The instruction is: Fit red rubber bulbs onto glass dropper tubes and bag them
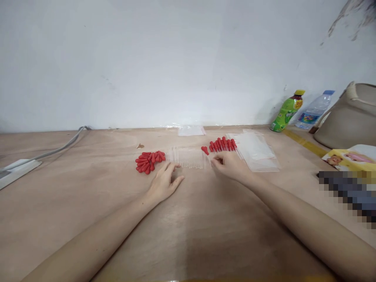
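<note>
My left hand [165,182] rests on the table with its fingers apart and holds nothing. Its fingertips lie just in front of a row of clear thin dropper tubes [190,158], beside a pile of loose red rubber bulbs [149,161]. The fingers of my right hand [227,164] are pinched together at the lower end of a red-bulbed dropper [205,150], whose tube is mostly hidden by the fingers. Behind that hand lies a row of droppers with red bulbs fitted [223,144]; the wrist and fingers partly cover their tubes.
Clear plastic bags [255,149] lie right of the droppers, and a small bag [191,131] by the wall. At far right stand a green bottle [286,111], a water bottle [314,111] and a beige bag [349,117]. A cable [58,147] runs to a white power strip [19,172].
</note>
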Available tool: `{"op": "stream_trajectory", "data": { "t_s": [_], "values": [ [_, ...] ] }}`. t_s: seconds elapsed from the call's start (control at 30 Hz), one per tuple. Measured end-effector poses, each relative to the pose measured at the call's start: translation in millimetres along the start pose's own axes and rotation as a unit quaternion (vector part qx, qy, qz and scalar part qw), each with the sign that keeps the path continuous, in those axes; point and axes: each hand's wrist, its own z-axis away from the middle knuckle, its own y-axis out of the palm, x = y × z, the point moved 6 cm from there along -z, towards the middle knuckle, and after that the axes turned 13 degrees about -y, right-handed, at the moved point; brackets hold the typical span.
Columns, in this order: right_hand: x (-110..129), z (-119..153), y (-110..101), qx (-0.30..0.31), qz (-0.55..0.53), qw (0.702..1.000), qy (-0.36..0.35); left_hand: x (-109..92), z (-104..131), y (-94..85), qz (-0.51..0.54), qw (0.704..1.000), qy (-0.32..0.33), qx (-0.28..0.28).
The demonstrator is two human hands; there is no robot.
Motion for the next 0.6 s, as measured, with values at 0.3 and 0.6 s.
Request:
{"op": "stream_trajectory", "data": {
  "t_s": [0.3,0.6],
  "values": [
    [-51,-29,20,-0.008,0.067,0.972,0.225,10,-1,-12.2,-0.199,0.977,-0.035,-0.071],
    [-43,-25,25,0.02,0.111,0.974,0.198,14,-1,-5.5,-0.265,0.962,-0.06,-0.016]
  ]
}}
